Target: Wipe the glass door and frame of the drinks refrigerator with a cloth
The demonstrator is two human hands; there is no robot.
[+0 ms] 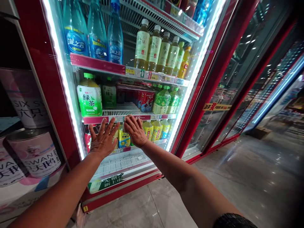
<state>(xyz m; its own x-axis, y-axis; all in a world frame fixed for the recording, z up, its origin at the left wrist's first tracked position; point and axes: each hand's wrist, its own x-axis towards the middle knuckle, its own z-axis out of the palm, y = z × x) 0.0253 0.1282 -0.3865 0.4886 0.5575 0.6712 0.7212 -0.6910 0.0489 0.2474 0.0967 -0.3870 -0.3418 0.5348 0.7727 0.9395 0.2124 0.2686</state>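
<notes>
Both my hands reach toward a lit drinks fridge with a red frame (128,190). My left hand (104,137) has its fingers spread in front of the lower shelf edge and holds nothing. To its right, my right hand (135,129) is bent at the fingers near the same shelf strip (156,117); whether its fingertips touch anything is hidden. Above my left hand stands a large green tea bottle (89,96). A yellow lemon drink carton (124,138) shows between my hands, and several yellow drinks (156,131) stand right of my right hand.
Blue bottles (96,34) and pale green tea bottles (154,47) stand on the upper shelf. Green bottles (162,99) and a red-blue pack (146,101) sit below. Stacked cans (38,152) are on the left. More glass doors (228,95) line the right, beside a tiled floor (228,180).
</notes>
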